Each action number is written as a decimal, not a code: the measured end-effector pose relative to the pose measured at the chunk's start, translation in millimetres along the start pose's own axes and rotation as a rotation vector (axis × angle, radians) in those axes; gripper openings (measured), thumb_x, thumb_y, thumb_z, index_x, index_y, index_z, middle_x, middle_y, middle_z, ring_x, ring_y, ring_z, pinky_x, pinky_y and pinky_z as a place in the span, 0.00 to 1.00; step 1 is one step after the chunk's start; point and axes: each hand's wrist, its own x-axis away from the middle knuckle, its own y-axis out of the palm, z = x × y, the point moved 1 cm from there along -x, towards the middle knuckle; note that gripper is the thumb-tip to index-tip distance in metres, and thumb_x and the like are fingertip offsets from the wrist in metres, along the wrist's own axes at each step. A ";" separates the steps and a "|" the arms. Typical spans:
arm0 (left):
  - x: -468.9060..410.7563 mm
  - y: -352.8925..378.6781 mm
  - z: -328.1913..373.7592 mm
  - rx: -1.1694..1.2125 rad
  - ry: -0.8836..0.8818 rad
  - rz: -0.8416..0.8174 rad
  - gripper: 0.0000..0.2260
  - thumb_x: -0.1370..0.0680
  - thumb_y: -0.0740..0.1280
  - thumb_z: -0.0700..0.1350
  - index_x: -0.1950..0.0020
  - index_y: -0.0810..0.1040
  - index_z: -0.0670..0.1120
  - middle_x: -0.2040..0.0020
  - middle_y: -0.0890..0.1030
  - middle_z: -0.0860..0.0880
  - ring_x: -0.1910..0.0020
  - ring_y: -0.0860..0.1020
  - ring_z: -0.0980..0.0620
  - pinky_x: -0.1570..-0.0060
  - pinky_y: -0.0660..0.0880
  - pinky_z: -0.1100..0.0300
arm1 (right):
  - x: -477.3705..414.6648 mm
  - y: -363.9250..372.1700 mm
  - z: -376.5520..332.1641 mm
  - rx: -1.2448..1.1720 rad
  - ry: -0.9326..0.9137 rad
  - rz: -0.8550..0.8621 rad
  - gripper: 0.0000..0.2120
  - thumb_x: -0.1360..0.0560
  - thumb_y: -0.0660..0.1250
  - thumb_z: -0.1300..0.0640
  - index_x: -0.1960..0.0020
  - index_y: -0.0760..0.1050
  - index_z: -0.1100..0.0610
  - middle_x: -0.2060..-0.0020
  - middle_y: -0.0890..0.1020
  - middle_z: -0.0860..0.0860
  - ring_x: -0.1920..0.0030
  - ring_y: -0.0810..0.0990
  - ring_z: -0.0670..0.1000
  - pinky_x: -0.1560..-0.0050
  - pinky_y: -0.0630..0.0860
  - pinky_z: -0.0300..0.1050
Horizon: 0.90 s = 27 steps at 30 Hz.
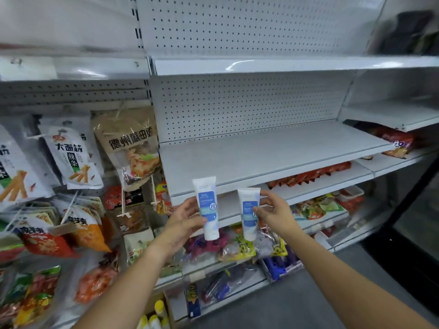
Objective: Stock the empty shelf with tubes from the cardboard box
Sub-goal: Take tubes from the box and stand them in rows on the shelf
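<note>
Two curled grips, one tube each.

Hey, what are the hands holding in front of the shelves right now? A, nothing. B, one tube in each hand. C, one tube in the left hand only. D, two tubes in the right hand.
B: the left hand grips the left tube and the right hand pinches the right tube, both white and blue.

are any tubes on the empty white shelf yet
No: the shelf is bare; the left hand grips one tube and the right hand grips the other tube.
</note>
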 end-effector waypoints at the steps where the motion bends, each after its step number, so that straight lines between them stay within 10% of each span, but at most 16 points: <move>1: -6.6 6.2 3.7 -0.013 0.010 0.003 0.35 0.42 0.79 0.39 0.36 0.75 0.45 0.46 0.83 0.43 0.49 0.82 0.46 0.52 0.80 0.53 | -9.0 -8.4 -2.4 -0.001 -0.012 -0.003 0.16 0.25 0.72 0.62 0.40 0.75 0.51 0.51 0.83 0.52 0.52 0.84 0.53 0.55 0.82 0.46; 7: -44.7 33.9 26.8 -0.080 0.067 0.060 0.34 0.40 0.79 0.39 0.35 0.75 0.44 0.45 0.81 0.39 0.49 0.82 0.45 0.50 0.80 0.54 | -54.4 -51.9 -16.4 -0.008 -0.050 -0.069 0.16 0.25 0.72 0.61 0.40 0.74 0.50 0.51 0.83 0.50 0.50 0.83 0.50 0.49 0.82 0.49; 12: -67.9 52.9 48.4 -0.156 0.110 0.108 0.27 0.33 0.73 0.31 0.35 0.73 0.43 0.46 0.79 0.39 0.61 0.82 0.50 0.69 0.76 0.63 | -88.2 -69.3 -29.0 -0.008 -0.082 -0.074 0.15 0.25 0.71 0.62 0.41 0.74 0.51 0.52 0.83 0.51 0.53 0.84 0.51 0.51 0.83 0.51; 17: -87.6 36.6 60.6 -0.205 0.155 0.181 0.28 0.34 0.76 0.38 0.35 0.75 0.49 0.41 0.80 0.40 0.47 0.81 0.42 0.42 0.76 0.42 | -126.6 -69.0 -46.0 -0.009 -0.111 -0.097 0.15 0.24 0.70 0.63 0.41 0.74 0.50 0.51 0.83 0.52 0.54 0.84 0.53 0.52 0.83 0.50; 27: -145.7 -20.5 82.6 -0.233 0.214 0.248 0.33 0.40 0.80 0.45 0.35 0.75 0.49 0.45 0.83 0.45 0.47 0.82 0.46 0.43 0.78 0.48 | -215.5 -28.1 -49.2 -0.031 -0.122 -0.129 0.17 0.26 0.70 0.66 0.46 0.75 0.46 0.54 0.83 0.56 0.54 0.84 0.57 0.52 0.83 0.54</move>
